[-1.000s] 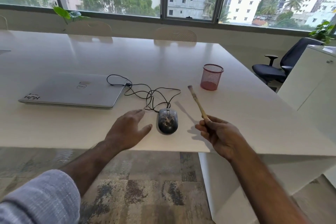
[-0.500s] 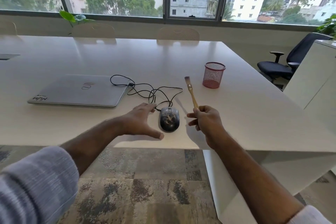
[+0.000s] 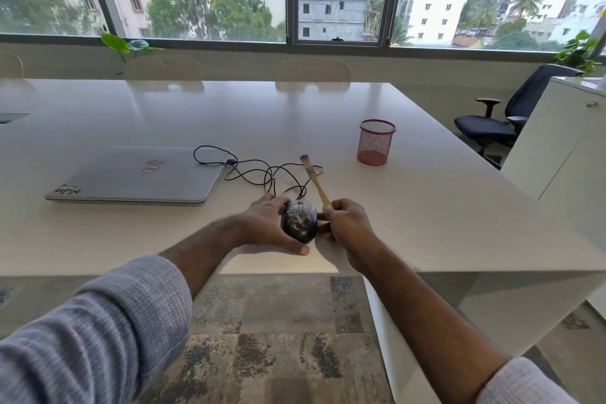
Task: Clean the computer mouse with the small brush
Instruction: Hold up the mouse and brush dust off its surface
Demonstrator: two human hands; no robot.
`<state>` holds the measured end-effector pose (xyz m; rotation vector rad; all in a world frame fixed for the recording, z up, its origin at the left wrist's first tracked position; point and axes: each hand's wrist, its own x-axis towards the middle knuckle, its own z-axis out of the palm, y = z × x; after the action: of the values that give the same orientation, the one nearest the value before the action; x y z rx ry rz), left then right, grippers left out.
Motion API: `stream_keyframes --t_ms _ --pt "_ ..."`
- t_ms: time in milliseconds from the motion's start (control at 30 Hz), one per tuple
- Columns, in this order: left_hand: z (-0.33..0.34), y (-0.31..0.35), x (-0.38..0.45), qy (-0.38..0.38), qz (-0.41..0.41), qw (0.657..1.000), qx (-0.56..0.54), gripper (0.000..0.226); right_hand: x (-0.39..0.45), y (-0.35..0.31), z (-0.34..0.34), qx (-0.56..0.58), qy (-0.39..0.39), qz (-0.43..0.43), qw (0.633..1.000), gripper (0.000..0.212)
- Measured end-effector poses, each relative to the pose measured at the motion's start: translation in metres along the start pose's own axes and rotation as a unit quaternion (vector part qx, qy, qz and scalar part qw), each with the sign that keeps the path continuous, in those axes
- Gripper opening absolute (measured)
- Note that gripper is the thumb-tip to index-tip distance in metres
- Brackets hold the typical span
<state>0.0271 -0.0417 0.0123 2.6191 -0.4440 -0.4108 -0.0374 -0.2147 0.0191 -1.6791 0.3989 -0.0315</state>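
A dark wired computer mouse (image 3: 300, 221) speckled with pale dust sits near the front edge of the white table (image 3: 426, 207). My left hand (image 3: 265, 225) wraps around its left side, thumb under the near end, and tilts it up toward me. My right hand (image 3: 344, 223) touches the mouse's right side while gripping a small wooden-handled brush (image 3: 314, 182). The brush points up and away, its bristles above the cable and off the mouse.
The mouse's black cable (image 3: 255, 174) loops back to a closed silver laptop (image 3: 137, 175) at left. A red mesh pen cup (image 3: 376, 142) stands behind right. A black office chair (image 3: 498, 121) and white cabinet (image 3: 564, 154) lie beyond the table's right edge.
My left hand has closed round the mouse and tipped it up from flat. My right hand moved left with the brush until it touches the mouse.
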Motion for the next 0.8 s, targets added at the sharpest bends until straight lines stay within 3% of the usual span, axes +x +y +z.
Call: stream_keyframes --t_ms 300,600,800 --pt "0.017 0.000 -0.016 0.084 -0.006 0.993 -0.084 0.125 -0.014 0.000 -0.007 0.046 -0.028 0.022 0.998 0.014" --pt "0.024 0.011 -0.051 0.088 0.019 0.973 -0.212 0.117 -0.041 0.004 -0.013 0.094 -0.046 0.002 0.994 0.014" --pt "0.036 0.014 -0.082 0.077 0.055 0.935 -0.343 0.105 -0.070 0.008 -0.020 0.141 -0.069 -0.008 0.988 0.013"
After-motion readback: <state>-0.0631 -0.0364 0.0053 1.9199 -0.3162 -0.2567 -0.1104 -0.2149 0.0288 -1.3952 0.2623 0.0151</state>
